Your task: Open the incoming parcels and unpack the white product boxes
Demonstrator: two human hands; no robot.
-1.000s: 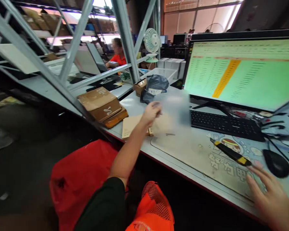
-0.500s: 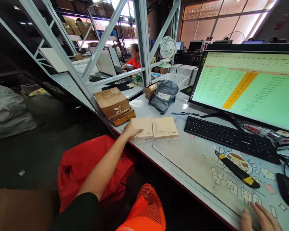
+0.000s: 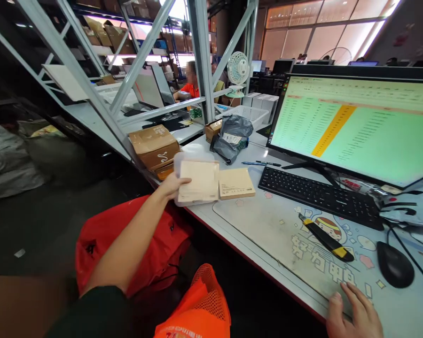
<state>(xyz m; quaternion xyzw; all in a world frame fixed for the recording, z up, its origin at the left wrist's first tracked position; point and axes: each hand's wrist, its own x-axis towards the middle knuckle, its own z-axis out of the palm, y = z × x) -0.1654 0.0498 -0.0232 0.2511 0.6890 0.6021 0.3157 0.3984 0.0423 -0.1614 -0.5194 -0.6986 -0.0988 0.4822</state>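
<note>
My left hand [image 3: 171,186] grips the left side of a flat cream box [image 3: 199,180], thumb on top. Cloudy clear plastic shows around the box's edges, like a bag or sleeve; it is blurred. The box is at the desk's near edge, just left of a second flat cream box [image 3: 237,183] that lies on the desk with small print facing up. My right hand [image 3: 356,313] rests with fingers apart on the near edge of the printed desk mat [image 3: 268,230]. A black and yellow utility knife [image 3: 326,237] lies on the mat beyond it.
Brown cartons [image 3: 154,148] are stacked at the desk's left end, by a metal frame post [image 3: 201,61]. Behind the boxes lies a grey plastic parcel [image 3: 231,138]. A keyboard [image 3: 317,195], monitor [image 3: 348,122] and mouse [image 3: 395,264] occupy the right. Another person sits beyond the frame.
The box in my left hand has shifted left and now has loose clear plastic visible around it. The camera view has turned slightly; my right hand still rests on the mat.
</note>
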